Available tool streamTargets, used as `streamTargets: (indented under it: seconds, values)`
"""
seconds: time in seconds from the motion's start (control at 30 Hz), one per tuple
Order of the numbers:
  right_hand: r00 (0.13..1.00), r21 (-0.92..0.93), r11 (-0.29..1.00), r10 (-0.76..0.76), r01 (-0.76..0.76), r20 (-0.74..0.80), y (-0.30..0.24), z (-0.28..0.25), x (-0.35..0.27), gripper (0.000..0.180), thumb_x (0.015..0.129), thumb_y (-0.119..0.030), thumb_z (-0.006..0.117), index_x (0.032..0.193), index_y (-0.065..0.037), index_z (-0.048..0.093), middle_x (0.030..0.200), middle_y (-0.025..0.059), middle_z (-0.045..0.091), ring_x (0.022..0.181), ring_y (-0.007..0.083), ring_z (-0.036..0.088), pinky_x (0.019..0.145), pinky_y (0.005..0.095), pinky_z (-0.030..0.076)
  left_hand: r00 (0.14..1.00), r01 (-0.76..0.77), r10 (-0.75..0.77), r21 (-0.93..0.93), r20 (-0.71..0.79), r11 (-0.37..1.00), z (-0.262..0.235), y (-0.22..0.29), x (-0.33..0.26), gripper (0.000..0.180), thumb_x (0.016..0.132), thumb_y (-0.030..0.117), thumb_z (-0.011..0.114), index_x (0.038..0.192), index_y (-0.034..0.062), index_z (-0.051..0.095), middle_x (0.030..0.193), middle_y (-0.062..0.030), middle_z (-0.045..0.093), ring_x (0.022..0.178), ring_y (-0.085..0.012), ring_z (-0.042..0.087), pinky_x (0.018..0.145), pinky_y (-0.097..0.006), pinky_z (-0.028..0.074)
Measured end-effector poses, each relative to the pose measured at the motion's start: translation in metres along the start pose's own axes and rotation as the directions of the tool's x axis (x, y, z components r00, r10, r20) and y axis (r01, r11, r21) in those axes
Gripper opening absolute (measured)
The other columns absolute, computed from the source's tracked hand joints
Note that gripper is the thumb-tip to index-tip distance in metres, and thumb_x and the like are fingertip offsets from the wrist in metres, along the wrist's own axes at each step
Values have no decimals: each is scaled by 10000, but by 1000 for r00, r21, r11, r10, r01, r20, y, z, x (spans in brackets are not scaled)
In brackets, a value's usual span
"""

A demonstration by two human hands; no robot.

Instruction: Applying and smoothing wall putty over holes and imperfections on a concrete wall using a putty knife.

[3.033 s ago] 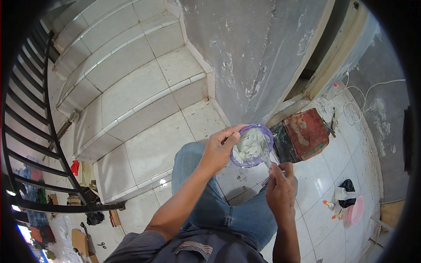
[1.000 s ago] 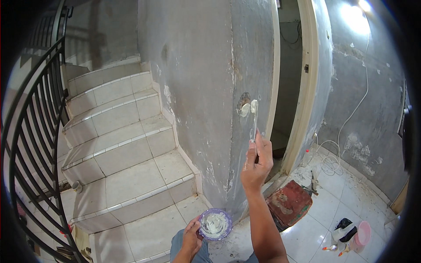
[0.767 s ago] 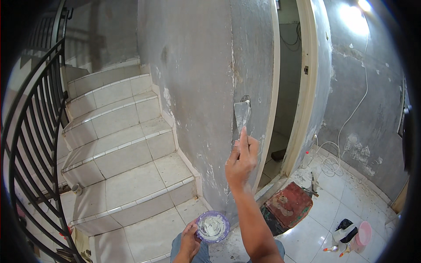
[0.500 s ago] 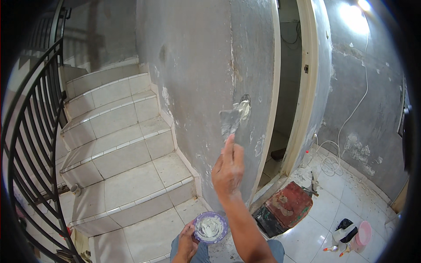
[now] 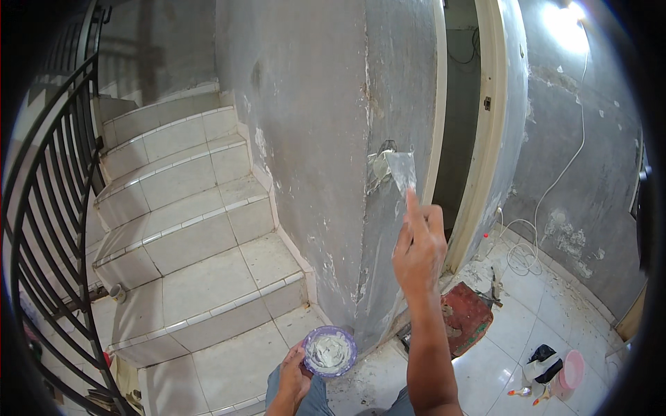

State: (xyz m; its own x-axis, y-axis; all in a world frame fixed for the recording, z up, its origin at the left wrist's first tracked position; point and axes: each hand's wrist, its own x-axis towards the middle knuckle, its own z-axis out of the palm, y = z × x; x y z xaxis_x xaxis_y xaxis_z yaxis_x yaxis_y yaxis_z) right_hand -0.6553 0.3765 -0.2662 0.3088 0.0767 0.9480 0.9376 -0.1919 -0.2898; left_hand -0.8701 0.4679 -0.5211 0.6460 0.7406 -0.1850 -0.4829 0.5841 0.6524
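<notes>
My right hand point(image 5: 421, 249) is closed round a putty knife point(image 5: 402, 172), its forefinger stretched along the blade. The flat metal blade lies against the grey wall point(image 5: 312, 125), close to the door frame. Beside its left edge is a fresh smear of whitish putty point(image 5: 379, 168), just under a small dark hole point(image 5: 388, 145) in the wall. Low down in front of me, my left hand point(image 5: 295, 369) grips a purple bowl point(image 5: 352, 363) by its left side. White putty point(image 5: 329, 351) lines the bowl. The knife's handle is hidden in my right hand.
Tiled stairs point(image 5: 201, 270) rise on the left behind a black metal railing point(image 5: 52, 201). A narrow doorway point(image 5: 458, 118) opens to the right. On the floor lie a worn red box-like object point(image 5: 466, 320), a pink tub point(image 5: 572, 369), paintbrushes point(image 5: 541, 397) and a white cable point(image 5: 522, 258).
My right hand has swept the putty knife rightward across the wall, and the putty is spread wider on its left. The bowl in my left hand has shifted slightly up and left.
</notes>
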Motion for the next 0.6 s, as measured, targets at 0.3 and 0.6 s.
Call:
streamTargets:
  seconds: [0.3, 0.6]
  values:
    - [987, -60, 998, -10, 20, 160, -5, -3, -3, 565, 762, 43, 573, 1308, -93, 520, 873, 118, 510, 712, 291, 586, 597, 398, 488, 1000, 21, -21, 6, 4, 1000, 1, -7, 2, 359, 938, 120, 492, 1257, -45, 486, 1183, -126, 588, 1075, -227, 572, 958, -351, 451]
    - [939, -65, 988, 153, -140, 309, -37, -18, -43, 522, 792, 65, 548, 1295, -71, 531, 841, 149, 508, 703, 336, 571, 636, 408, 472, 999, 39, -40, 44, 22, 998, 11, -9, -2, 345, 946, 125, 474, 1255, -26, 494, 1189, -119, 585, 1071, -221, 575, 954, -346, 453]
